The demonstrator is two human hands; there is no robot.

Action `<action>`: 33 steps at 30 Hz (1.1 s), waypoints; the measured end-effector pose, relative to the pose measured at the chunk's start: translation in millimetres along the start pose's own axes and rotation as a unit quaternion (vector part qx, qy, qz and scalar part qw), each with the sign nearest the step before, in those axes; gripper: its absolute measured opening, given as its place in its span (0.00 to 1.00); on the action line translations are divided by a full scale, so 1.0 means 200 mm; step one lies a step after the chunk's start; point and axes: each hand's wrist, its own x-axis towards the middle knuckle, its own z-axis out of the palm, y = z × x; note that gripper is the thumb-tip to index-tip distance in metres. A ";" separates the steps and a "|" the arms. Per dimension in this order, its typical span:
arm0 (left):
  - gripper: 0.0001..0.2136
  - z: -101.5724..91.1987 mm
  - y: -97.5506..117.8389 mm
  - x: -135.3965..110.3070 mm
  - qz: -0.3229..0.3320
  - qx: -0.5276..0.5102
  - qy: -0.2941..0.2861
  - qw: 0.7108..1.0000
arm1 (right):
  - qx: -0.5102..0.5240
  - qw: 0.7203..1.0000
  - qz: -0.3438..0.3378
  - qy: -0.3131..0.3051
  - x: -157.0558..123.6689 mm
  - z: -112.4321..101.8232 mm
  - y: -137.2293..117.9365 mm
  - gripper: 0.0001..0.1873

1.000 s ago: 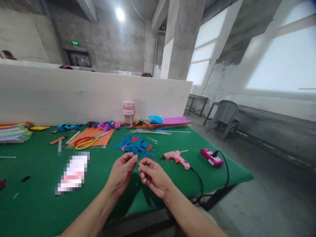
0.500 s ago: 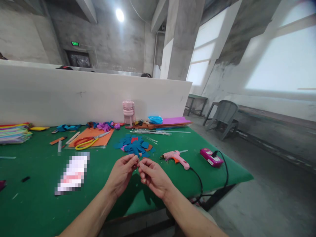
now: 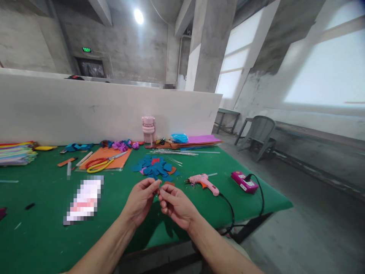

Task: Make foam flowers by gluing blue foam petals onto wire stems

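Observation:
My left hand (image 3: pixel 142 200) and my right hand (image 3: pixel 174 205) meet above the near edge of the green table (image 3: pixel 48 232). Both pinch with thumb and fingertips at the same spot between them; what they pinch is too small to make out. Just beyond the fingertips lies a pile of blue felt pieces (image 3: pixel 155 167) with a red piece among them. A small brown piece (image 3: pixel 169 183) lies close to my right fingers. To the right rests a pink glue gun (image 3: pixel 203 182).
Red-and-yellow scissors (image 3: pixel 99 163) lie on an orange sheet. A pink bottle (image 3: pixel 149 130) stands by the white partition (image 3: pixel 85 110). A magenta power strip (image 3: pixel 245 182) with black cable sits near the right edge. Coloured sheets (image 3: pixel 15 153) are stacked far left. A grey chair (image 3: pixel 261 135) stands beyond.
My two hands have drawn closer, so the fingertips now touch. My right hand has shifted slightly left. Everything on the table stays where it was.

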 end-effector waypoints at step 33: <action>0.15 -0.22 0.18 0.07 0.023 -0.011 0.070 0.997 | -0.500 0.721 -0.297 0.377 0.01 -0.49 -0.38 0.21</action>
